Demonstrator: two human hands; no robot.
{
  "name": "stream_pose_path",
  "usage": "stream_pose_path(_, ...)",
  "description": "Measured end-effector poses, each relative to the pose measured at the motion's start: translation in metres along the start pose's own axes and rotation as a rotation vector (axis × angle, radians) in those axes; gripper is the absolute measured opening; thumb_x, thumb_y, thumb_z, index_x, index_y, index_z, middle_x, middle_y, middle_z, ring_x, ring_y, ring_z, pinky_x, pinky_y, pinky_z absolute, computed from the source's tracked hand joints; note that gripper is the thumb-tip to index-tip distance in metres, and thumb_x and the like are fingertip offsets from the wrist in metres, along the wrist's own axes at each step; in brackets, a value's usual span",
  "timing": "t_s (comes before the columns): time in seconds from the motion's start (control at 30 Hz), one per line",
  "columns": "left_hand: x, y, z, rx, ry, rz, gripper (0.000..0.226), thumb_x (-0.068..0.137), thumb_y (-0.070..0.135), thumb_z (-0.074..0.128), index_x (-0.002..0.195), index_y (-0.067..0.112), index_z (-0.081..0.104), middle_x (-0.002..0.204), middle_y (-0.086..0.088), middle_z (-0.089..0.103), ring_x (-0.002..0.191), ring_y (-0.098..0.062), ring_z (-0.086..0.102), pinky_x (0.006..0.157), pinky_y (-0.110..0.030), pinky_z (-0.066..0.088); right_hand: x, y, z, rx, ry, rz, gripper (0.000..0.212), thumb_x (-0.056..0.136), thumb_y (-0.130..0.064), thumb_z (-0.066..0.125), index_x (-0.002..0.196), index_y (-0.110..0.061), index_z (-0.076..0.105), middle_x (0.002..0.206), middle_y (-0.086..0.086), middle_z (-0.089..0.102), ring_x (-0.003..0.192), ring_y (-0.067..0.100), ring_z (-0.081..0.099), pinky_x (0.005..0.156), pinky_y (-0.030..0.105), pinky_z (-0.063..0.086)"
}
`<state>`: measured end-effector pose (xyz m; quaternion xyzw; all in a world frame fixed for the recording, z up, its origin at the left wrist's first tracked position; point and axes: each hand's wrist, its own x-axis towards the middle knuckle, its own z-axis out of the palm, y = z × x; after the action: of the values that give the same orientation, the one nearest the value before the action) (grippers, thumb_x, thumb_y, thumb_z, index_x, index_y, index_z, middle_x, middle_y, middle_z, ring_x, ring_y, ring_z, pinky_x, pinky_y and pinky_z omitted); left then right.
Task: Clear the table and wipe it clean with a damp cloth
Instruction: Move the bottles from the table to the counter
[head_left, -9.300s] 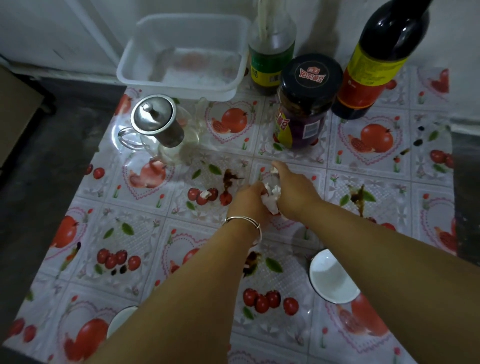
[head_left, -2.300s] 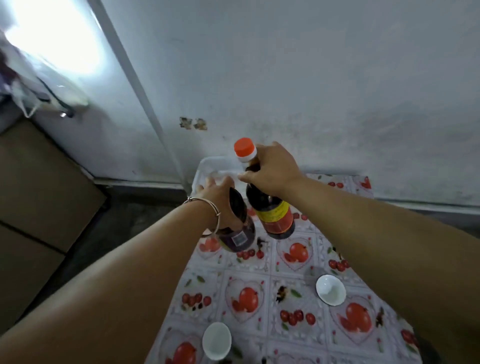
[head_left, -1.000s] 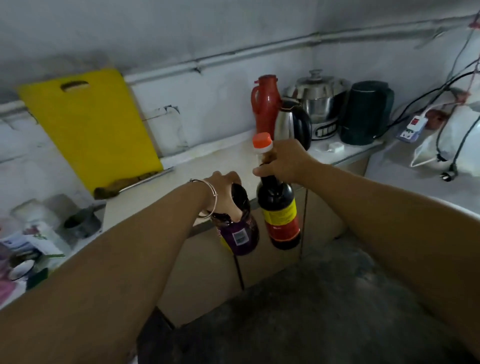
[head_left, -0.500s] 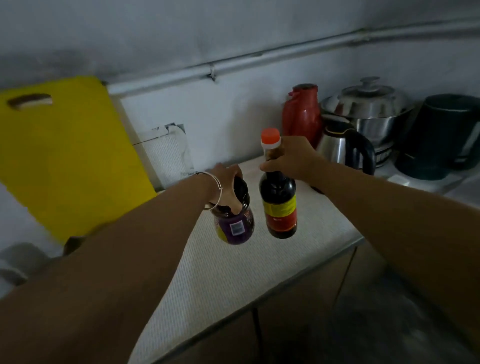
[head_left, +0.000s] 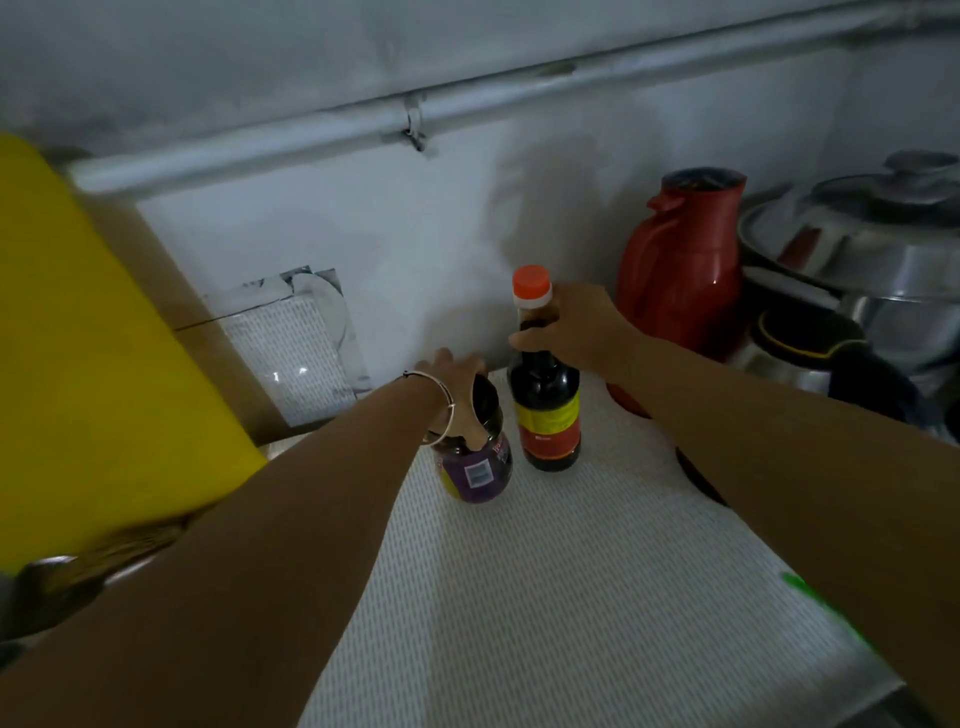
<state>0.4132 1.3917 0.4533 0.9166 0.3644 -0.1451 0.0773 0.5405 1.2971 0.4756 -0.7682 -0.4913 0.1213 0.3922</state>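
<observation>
Head view: you are looking down at a kitchen counter (head_left: 597, 597) covered with a white textured mat, set against a pale wall. At far left a large yellow cutting board (head_left: 93, 374) leans in, blurred. At far right sits a steel pot with a lid (head_left: 872, 244), and beside it a red thermos jug (head_left: 680, 270); what either holds is hidden.

Both your forearms reach in from below. Your right hand (head_left: 576, 327) is curled round the neck of a tall bottle (head_left: 545, 410) with an orange cap, dark liquid filling it up into the neck, and a yellow and red label. It stands upright, and its base looks to be on or just above the mat, though you cannot tell which. Your left hand (head_left: 457, 384), a bangle at the wrist, grips the black lid of a jar (head_left: 478, 462) with a purple label and dark contents. The jar tilts and appears not yet settled. Bottle and jar are just beside each other, near the wall.

The risks, as a judgement: letting go of the tilted jar early could tip it onto the mat or knock it into the bottle. The bottle is tall and narrow, so a nudge from your withdrawing arm could topple it toward the jug.
</observation>
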Motion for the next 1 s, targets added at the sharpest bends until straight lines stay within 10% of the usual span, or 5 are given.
stream_pose_path(0.57, 0.08, 0.008, 0.0, 0.064, -0.081, -0.051, 0.085, 0.065, 0.026, 0.076, 0.135, 0.024, 0.027, 0.127, -0.011, 0.033, 0.119, -0.035, 0.039, 0.089, -0.046, 0.05, 0.072, 0.047, 0.008, 0.043, -0.142, 0.023, 0.024, 0.077, -0.02, 0.074, 0.093, -0.006, 0.063, 0.094, 0.009, 0.065, 0.094, 0.024, 0.061, 0.094, 0.038, 0.047)
stream_pose_path(0.87, 0.066, 0.018, 0.006, 0.207, -0.029, -0.02, 0.097, 0.061, 0.055, 0.074, 0.139, 0.023, 0.026, 0.136, -0.009, 0.038, 0.129, -0.035, 0.032, 0.105, -0.052, 0.033, 0.036, 0.047, -0.003, -0.041, -0.086, 0.151, 0.065, 0.082, -0.022, 0.07, 0.136, -0.001, 0.041, 0.139, 0.016, 0.046, 0.127, 0.027, 0.046, 0.106, 0.035, 0.038)
stream_pose_path(1.0, 0.036, 0.039, 0.002, 0.256, 0.034, 0.044, 0.073, 0.073, 0.051, 0.067, 0.131, 0.017, 0.038, 0.131, -0.01, 0.043, 0.125, -0.033, 0.035, 0.103, -0.051, 0.033, -0.009, 0.043, -0.02, 0.107, -0.023, 0.257, 0.064, 0.08, -0.015, 0.072, 0.136, -0.004, 0.043, 0.12, 0.012, 0.059, 0.099, 0.021, 0.061, 0.078, 0.017, 0.05)
